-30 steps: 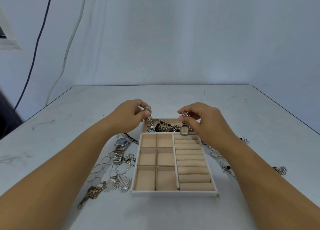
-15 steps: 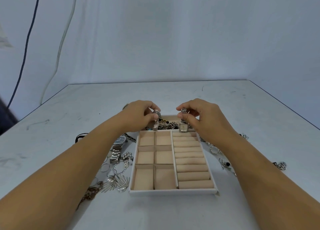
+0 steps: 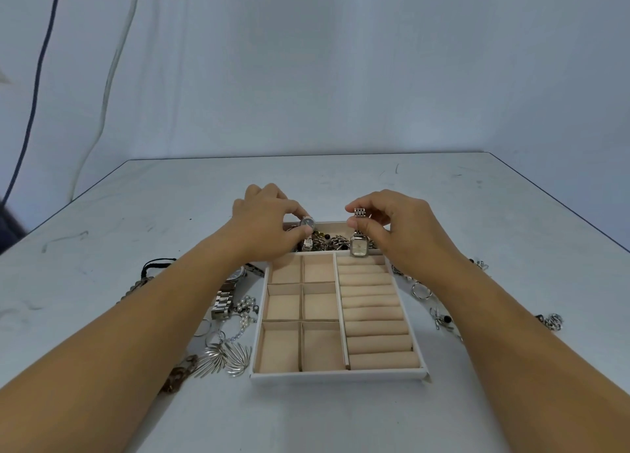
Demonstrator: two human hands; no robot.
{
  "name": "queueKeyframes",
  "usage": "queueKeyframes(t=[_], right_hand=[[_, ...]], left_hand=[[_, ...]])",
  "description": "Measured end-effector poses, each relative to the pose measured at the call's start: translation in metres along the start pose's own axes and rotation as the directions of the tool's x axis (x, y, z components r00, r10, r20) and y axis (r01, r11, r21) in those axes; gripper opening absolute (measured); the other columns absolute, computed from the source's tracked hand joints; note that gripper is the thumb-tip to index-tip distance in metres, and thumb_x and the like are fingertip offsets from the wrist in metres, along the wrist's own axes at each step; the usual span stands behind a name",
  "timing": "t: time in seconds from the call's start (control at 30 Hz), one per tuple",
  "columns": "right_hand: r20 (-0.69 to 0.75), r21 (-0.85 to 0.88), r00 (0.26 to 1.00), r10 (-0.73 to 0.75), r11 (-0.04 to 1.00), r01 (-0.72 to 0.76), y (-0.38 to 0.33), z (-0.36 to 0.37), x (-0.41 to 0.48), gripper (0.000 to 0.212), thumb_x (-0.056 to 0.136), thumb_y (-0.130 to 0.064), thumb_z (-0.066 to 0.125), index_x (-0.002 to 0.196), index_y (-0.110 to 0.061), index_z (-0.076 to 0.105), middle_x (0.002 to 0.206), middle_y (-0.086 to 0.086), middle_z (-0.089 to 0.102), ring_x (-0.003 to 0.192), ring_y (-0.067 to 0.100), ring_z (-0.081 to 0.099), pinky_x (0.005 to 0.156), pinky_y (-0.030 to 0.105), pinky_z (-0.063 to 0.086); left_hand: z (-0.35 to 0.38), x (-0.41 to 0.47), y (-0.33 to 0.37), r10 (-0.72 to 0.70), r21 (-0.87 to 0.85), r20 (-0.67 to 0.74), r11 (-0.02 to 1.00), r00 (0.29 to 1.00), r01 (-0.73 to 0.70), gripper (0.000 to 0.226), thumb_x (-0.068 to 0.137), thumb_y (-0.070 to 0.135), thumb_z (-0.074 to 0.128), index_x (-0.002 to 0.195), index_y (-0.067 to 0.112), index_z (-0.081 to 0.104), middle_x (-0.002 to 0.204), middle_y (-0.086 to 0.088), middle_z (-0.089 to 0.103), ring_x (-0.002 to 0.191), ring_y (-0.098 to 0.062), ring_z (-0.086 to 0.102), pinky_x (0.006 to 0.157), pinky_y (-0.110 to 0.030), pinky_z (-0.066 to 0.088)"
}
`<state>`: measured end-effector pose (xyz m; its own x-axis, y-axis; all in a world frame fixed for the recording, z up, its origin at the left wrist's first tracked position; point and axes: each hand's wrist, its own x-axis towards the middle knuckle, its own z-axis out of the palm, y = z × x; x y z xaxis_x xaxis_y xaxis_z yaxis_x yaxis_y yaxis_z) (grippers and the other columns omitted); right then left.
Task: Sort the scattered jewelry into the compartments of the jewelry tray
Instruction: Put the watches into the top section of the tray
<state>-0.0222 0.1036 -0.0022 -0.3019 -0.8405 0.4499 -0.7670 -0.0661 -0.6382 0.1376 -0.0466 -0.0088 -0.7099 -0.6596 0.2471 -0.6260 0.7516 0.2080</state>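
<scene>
A white jewelry tray (image 3: pixel 337 375) with beige lining lies mid-table; its square cells and ring rolls hold nothing, while its far compartment holds a tangle of jewelry (image 3: pixel 329 242). My left hand (image 3: pixel 264 222) pinches a small round silver watch (image 3: pixel 306 226) over that far compartment. My right hand (image 3: pixel 392 227) pinches the band of a square-faced silver watch (image 3: pixel 358 246), which hangs down to the compartment's right end.
Left of the tray lie a large steel watch (image 3: pixel 225 297), a pearl chain (image 3: pixel 247 311), hoop rings (image 3: pixel 203 328), leaf-shaped earrings (image 3: pixel 223 357), a bronze chain (image 3: pixel 177 374) and a black cord bracelet (image 3: pixel 153 267). Rings and earrings (image 3: pixel 439 316) lie scattered to the right.
Both hands have moved slightly away from me over the far compartment with their watches. The left hand's watch has been lowered toward the pile.
</scene>
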Motion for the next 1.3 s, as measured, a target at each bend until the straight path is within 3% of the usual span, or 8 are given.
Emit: queueKeyframes(t=[0.1,0.23,0.37,0.6,0.73,0.9,1.07,1.3], right_hand=[[0.001,0.004,1.000,0.007,1.000,-0.007,0.000,0.000,0.000,0.017,0.086,-0.025,0.066,0.103,-0.026,0.068,0.089,-0.008,0.065,0.082,0.007,0.061,0.078,0.020,0.050],[0.004,0.008,1.000,0.005,1.000,-0.005,0.000,0.000,0.000,0.017,0.086,-0.025,0.066,0.103,-0.026,0.068,0.090,-0.008,0.065,0.082,0.007,0.061,0.078,0.022,0.051],[0.000,0.005,1.000,0.005,1.000,-0.005,0.001,0.001,0.000,0.017,0.086,-0.025,0.066,0.103,-0.026,0.068,0.090,-0.008,0.065,0.082,0.007,0.061,0.077,0.020,0.050],[-0.002,0.020,1.000,0.001,1.000,-0.001,0.001,0.002,0.000,0.017,0.086,-0.024,0.067,0.102,-0.025,0.069,0.088,-0.008,0.065,0.080,0.005,0.061,0.073,0.014,0.048],[-0.005,0.021,1.000,0.003,1.000,-0.003,-0.001,0.003,0.000,0.017,0.086,-0.024,0.067,0.103,-0.025,0.069,0.088,-0.009,0.065,0.081,0.004,0.060,0.075,0.014,0.048],[-0.001,0.029,1.000,0.003,1.000,-0.003,-0.002,0.004,0.000,0.018,0.085,-0.023,0.067,0.103,-0.023,0.069,0.090,-0.005,0.066,0.080,0.007,0.061,0.075,0.017,0.048],[-0.003,0.057,1.000,0.024,0.998,-0.023,-0.003,0.005,0.001,0.018,0.085,-0.022,0.067,0.103,-0.022,0.069,0.088,-0.007,0.066,0.078,0.002,0.059,0.072,0.011,0.047],[-0.009,0.059,0.999,0.038,0.998,-0.037,-0.004,0.006,0.001,0.017,0.085,-0.024,0.067,0.102,-0.024,0.069,0.090,-0.006,0.067,0.079,0.003,0.061,0.075,0.015,0.048]], left_hand=[[-0.001,-0.004,-0.003,-0.009,-0.107,-0.006,0.994,1.000,0.008,0.033,0.087,0.055,0.052,0.118,0.044,0.057,0.121,0.005,0.048,0.123,-0.023,0.032,0.098,-0.042,0.028],[-0.005,-0.008,-0.005,0.016,-0.193,0.120,0.981,0.993,0.007,0.055,0.071,0.075,0.039,0.118,0.051,0.053,0.128,0.007,0.048,0.129,-0.024,0.026,0.103,-0.045,0.025],[-0.010,-0.007,-0.008,0.033,-0.176,0.146,0.984,0.989,-0.007,0.066,0.061,0.077,0.049,0.121,0.050,0.051,0.132,0.007,0.048,0.131,-0.024,0.025,0.106,-0.047,0.027],[-0.006,-0.007,-0.008,0.006,-0.203,0.138,0.979,0.990,0.023,0.064,0.067,0.066,0.066,0.124,0.043,0.049,0.123,0.019,0.054,0.128,-0.019,0.030,0.102,-0.039,0.027],[-0.004,-0.006,-0.011,0.034,-0.268,0.148,0.963,0.988,0.007,0.070,0.058,0.077,0.057,0.120,0.046,0.052,0.115,0.021,0.059,0.122,-0.015,0.045,0.107,-0.045,0.033],[-0.004,-0.016,-0.009,0.105,-0.369,0.161,0.929,0.981,-0.039,0.055,0.085,0.041,0.065,0.136,0.030,0.047,0.129,0.013,0.053,0.116,0.003,0.039,0.099,-0.020,0.026],[-0.005,-0.015,-0.008,0.031,-0.387,0.059,0.922,0.998,-0.006,0.050,0.076,0.042,0.074,0.123,0.035,0.059,0.118,0.015,0.057,0.110,0.000,0.044,0.092,-0.022,0.031],[-0.003,-0.016,-0.007,0.122,-0.374,0.157,0.926,0.980,-0.055,0.052,0.087,0.039,0.063,0.136,0.031,0.047,0.135,0.012,0.053,0.119,0.001,0.044,0.100,-0.021,0.029]])
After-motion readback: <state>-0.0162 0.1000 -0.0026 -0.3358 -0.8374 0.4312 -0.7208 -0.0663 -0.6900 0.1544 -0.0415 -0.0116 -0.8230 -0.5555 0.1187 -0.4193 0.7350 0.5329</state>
